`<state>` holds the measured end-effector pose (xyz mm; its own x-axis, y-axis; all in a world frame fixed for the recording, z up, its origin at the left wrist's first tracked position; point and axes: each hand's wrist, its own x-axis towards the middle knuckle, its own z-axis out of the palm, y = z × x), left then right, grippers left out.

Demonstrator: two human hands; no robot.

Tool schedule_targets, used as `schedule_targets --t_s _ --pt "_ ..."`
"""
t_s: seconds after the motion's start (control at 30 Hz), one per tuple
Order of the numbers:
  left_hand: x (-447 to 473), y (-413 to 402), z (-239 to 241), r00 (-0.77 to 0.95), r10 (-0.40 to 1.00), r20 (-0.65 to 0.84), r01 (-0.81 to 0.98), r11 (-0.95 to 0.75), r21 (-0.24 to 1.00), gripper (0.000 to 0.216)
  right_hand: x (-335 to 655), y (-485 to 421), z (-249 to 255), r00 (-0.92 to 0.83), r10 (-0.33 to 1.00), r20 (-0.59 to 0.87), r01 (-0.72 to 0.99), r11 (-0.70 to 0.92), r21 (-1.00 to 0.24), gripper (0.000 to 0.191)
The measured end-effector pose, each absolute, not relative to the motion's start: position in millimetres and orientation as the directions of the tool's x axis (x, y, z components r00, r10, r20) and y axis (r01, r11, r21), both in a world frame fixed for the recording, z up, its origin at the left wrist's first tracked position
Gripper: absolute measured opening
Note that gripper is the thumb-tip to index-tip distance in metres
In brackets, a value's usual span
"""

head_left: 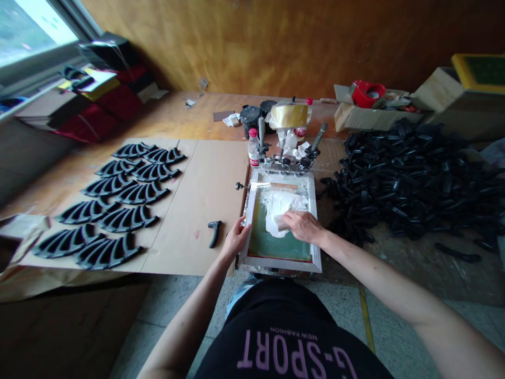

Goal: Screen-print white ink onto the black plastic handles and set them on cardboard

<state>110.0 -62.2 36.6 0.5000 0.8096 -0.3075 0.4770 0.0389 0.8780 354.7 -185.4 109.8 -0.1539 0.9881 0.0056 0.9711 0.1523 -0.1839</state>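
Observation:
A silk-screen frame [315, 210] with a green mesh lies hinged in front of me, white ink [290, 202] spread over its upper middle. My right hand [302, 225] is closed round a small pale squeegee [280, 222], which touches the ink on the mesh. Along the frame's left side, my left hand [238, 235] grips the edge, thumb on top; its other fingers are partly hidden. A single black curved handle [214, 233] lies on the cardboard just left of that hand. Metal hinge clamps [286, 164] hold the frame at its far end.
Rows of black curved handles [130, 218] lie fanned on cardboard [205, 184] at left. A large heap of similar black pieces [414, 184] covers the right. Behind the frame stand a red-capped bottle [253, 150], a black tub [250, 118] and a tape roll [290, 115].

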Motion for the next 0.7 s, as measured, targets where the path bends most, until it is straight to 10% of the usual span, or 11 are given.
schedule_targets --t_s 0.43,0.7 --pt "114 -67 56 0.476 0.807 -0.35 0.456 0.113 0.883 0.066 344 -209 90 -0.202 0.952 0.229 0.923 0.263 -0.28 0.021" --pt "112 -62 118 0.521 0.77 -0.367 0.394 0.164 0.904 0.071 404 -141 148 0.302 0.906 0.298 0.889 -0.154 -0.431 0.056"
